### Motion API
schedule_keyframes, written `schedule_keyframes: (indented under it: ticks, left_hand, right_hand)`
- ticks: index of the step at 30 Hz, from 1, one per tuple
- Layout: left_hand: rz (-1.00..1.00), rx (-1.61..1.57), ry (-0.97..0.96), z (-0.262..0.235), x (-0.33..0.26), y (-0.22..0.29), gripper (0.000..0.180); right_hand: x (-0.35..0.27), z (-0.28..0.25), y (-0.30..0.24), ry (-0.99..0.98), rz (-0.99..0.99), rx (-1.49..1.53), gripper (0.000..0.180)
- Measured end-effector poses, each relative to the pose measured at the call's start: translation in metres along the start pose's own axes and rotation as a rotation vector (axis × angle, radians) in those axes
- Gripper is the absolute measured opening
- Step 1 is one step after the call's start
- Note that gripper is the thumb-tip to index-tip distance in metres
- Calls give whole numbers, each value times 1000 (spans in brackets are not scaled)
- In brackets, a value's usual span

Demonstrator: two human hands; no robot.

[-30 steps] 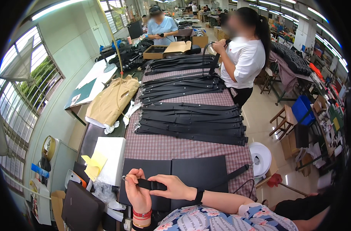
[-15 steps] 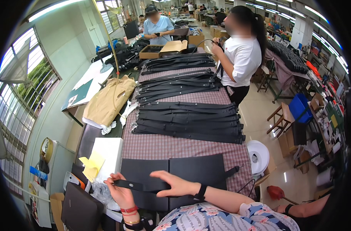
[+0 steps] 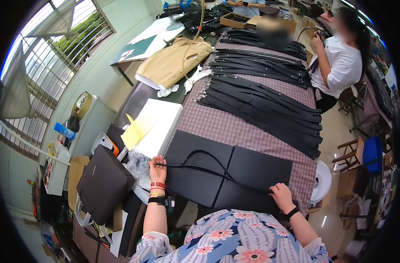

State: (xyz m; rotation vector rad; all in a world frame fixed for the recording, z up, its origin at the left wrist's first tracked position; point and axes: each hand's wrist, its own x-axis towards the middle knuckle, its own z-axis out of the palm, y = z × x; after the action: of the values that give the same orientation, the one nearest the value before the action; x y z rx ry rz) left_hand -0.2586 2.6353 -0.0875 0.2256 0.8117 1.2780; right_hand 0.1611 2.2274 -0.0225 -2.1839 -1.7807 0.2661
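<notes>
Lower middle of frame, our left hand (image 3: 158, 172) pinches this black strap (image 3: 171, 166), our right hand (image 3: 282, 197) meets its other end, grip unclear, and we reckon it's light, bendy, best held by the ends.

A worker extends both arms, hands well apart. At left, the left forearm (image 3: 155, 219) points toward the far side, the left hand (image 3: 158, 170) palm up, fingers curled; at right, the right forearm (image 3: 303, 229) slants far and leftward, the right hand (image 3: 282, 196) palm down, fingers bent.
</notes>
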Motion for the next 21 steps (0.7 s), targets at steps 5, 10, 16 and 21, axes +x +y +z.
schedule_keyframes:
  ticks: [5, 10, 16, 21]
  left_hand:
    - [1151, 1598, 457, 4, -12, -13, 55]
    - [869, 1945, -746, 91, -99, -41, 63]
    - [520, 2035, -729, 76, -86, -66, 34]
    - [-73, 1681, -919, 97, -72, -37, 39]
  right_hand:
    - [-7, -8, 23, 75, -15, -130, 18]
    - [-1, -17, 23, 61, 28, -112, 39]
    - [12, -33, 25, 148, 44, -21, 42]
    - [16, -57, 43, 187, -17, -126, 40]
